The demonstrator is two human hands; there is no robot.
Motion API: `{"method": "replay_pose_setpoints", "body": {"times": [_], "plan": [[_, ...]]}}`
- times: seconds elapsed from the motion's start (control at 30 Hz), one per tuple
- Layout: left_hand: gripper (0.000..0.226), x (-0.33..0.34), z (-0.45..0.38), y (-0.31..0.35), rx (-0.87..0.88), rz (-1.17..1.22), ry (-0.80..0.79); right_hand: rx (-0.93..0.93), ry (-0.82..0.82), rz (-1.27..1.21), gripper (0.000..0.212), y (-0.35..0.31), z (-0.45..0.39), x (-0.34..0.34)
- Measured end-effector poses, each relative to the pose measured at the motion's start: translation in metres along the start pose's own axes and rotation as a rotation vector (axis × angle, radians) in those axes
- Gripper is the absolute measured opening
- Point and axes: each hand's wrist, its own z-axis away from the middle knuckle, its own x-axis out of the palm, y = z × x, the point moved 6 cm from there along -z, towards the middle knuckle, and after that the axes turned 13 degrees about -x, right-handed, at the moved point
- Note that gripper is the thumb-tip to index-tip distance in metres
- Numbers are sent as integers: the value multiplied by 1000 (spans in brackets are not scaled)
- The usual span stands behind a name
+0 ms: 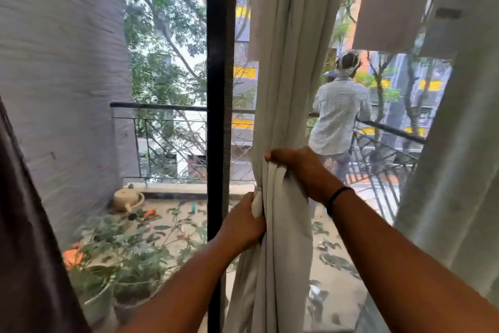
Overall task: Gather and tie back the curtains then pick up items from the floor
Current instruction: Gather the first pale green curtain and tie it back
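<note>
Head view, pale curtain bunched beside black window frame, left hand gripping its folds low, right hand clutching the gathered fabric just above, balcony railing behind.

Balcony floor, seen through the window mesh, lower half of frame.

Balcony floor: pale, speckled surface running from lower left to right of centre, edged at the back by a low ledge under a black railing. On it: a beige watering can at left centre beside the grey wall; a small orange item just right of the can; potted plants with whitish pots at lower left; an orange object near the left edge, partly hidden; scattered fallen leaves at lower right; a person standing at the railing, right of centre.
</note>
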Motion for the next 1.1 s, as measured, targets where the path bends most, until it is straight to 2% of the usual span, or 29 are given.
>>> {"method": "replay_pose_setpoints", "body": {"times": [0.07, 0.23, 0.33, 0.4, 0.43, 0.53, 0.6, 0.7, 0.8, 0.87, 0.97, 1.1], "plan": [[22, 4, 8, 7, 27, -26, -37, 32, 5, 41, 39, 19, 20, 3], [37, 7, 16, 15, 41, -90, -114, -25, 32, 23, 31, 30, 42, 6], [23, -13, 12, 11, 18, -161, -47, -43, 97, 3, 25, 30, 43, 5], [12, -38, 9, 0, -52, -71, 67, -58, 143, 5, 22, 31, 42, 1], [10, -48, 7, -7, -92, 7, 69, -66, 157, 9, 21, 31, 41, -1], [8, -59, 12, -22, -246, 388, -154, -72, 173, 21, 21, 36, 36, -9], [20, -58, 18, -28, -341, 606, -264, -76, 167, 28, 19, 41, 30, -11], [31, -51, 23, -30, -493, 796, -386, -81, 153, 36, 21, 50, 20, -10], [35, -29, 24, -18, -549, 950, -506, -79, 132, 9, 13, 56, 8, -11], [34, -2, 26, -8, -555, 983, -582, -84, 130, 16, 8, 58, 2, -15], [43, 46, 26, 1, -539, 831, -602, -75, 68, 64, 15, 63, -6, -20], [30, 85, 8, 7, -581, 792, -448, -55, -22, 72, 7, 70, -14, -22]]}}
